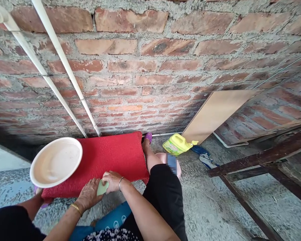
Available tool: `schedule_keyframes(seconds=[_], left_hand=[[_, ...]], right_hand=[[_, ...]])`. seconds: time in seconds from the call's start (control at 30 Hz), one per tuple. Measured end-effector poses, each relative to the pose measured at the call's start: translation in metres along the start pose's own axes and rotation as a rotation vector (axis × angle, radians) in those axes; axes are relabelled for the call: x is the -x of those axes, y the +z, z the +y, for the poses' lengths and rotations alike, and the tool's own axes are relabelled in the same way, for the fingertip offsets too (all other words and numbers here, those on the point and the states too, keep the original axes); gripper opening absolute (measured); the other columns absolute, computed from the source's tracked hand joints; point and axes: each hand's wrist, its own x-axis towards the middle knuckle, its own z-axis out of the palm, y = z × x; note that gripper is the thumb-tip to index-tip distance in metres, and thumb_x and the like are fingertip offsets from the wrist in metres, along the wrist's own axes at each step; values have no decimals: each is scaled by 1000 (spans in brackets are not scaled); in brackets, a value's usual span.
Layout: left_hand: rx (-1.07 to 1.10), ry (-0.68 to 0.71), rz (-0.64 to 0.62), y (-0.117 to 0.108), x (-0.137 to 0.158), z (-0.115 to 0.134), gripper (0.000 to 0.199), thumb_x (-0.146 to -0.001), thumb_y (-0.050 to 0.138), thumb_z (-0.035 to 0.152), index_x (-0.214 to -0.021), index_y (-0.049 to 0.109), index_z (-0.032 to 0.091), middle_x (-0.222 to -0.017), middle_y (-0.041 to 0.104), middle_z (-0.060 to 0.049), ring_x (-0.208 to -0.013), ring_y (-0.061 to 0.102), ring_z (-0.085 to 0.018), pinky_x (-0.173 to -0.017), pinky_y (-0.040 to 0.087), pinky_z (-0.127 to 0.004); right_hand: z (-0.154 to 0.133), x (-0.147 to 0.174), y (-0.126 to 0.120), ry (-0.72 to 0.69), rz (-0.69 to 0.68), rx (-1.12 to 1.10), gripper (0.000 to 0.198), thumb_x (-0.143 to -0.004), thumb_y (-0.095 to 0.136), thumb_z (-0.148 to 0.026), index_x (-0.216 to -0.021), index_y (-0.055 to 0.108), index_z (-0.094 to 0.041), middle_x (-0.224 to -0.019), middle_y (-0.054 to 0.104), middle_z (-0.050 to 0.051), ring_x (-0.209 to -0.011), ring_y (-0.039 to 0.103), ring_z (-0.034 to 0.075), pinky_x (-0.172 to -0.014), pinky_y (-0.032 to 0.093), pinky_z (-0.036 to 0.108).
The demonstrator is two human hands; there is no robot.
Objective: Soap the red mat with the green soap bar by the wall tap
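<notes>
Both hands at 6 o'clock on red mat's [107,157] near edge. Right hand [112,180] clamped on pale green sponge [102,188], possibly soap; left hand [89,194] touching it, fingers loosely curled. White plate [55,162] at 9 o'clock.

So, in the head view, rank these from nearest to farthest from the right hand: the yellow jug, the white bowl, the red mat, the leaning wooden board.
1. red mat, touching the right hand
2. white bowl, left
3. yellow jug, right, by the wall
4. wooden board, far right, leaning on the wall
</notes>
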Motion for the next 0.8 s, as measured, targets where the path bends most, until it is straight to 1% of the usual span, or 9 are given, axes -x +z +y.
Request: schedule_keyframes(seconds=[0.1, 0.23, 0.37, 0.47, 0.53, 0.57, 0.7, 0.73, 0.8], left_hand=[[-19, -165, 88, -2, -2, -7, 55, -80, 48, 42, -124, 51, 9, -121, 60, -19, -113, 57, -28, -97, 42, -38], [7, -514, 273, -9, -5, -28, 63, -81, 47, 52, -118, 52, 1, -115, 60, -22, -110, 57, -30, -93, 43, -36], [114, -885, 311, -12, -9, -39, 66, -78, 51, 58, -110, 56, 0, -109, 61, -23, -104, 60, -33, -87, 45, -38], [226, -991, 306, -8, -18, -25, 65, -78, 53, 55, -111, 55, -1, -110, 60, -24, -101, 61, -31, -84, 45, -36], [246, -984, 320, 0, -27, -3, 61, -78, 54, 52, -111, 54, 0, -109, 60, -23, -101, 61, -30, -84, 45, -36], [238, -925, 335, 5, -31, 11, 57, -78, 55, 50, -110, 55, 3, -109, 60, -21, -101, 60, -29, -85, 44, -37], [225, -520, 349, 18, -49, 58, 52, -70, 65, 45, -108, 56, 11, -110, 59, -15, -103, 57, -26, -86, 45, -34], [221, -485, 361, 18, -52, 61, 52, -69, 65, 45, -109, 56, 12, -110, 59, -15, -102, 57, -26, -85, 45, -33], [215, -521, 404, 11, -55, 54, 51, -72, 64, 46, -108, 56, 12, -108, 58, -14, -101, 57, -25, -84, 45, -33]], right_hand=[[15, 4, -14, 161, 104, 29, 38, -90, 56, -39, -122, 55, -18, -122, 57, 8, -103, 59, 20, -87, 52, 42], [38, 7, -44, 387, 219, 93, 35, -90, 56, -39, -118, 57, -18, -119, 59, 8, -102, 59, 19, -87, 51, 41], [49, 3, -65, 634, 314, 163, 22, -91, 50, -28, -100, 65, -15, -100, 65, 11, -94, 63, 20, -75, 48, 32], [46, 0, -66, 700, 344, 188, 20, -89, 49, -30, -94, 66, -21, -99, 65, 8, -84, 63, 17, -65, 43, 27], [42, -1, -64, 715, 344, 205, 19, -88, 50, -34, -91, 66, -24, -98, 63, 5, -77, 62, 15, -61, 41, 26], [42, -1, -63, 714, 338, 211, 18, -88, 50, -35, -89, 66, -25, -96, 63, 5, -75, 61, 14, -61, 40, 26], [47, 0, -61, 685, 348, 211, 18, -87, 52, -35, -83, 66, -25, -86, 61, 2, -67, 57, 12, -61, 39, 25], [50, 1, -60, 678, 376, 218, 18, -87, 52, -34, -83, 66, -25, -85, 61, 2, -67, 56, 12, -62, 39, 25], [54, 3, -57, 660, 468, 262, 18, -87, 51, -35, -87, 66, -25, -86, 61, 3, -70, 56, 13, -64, 38, 26]])
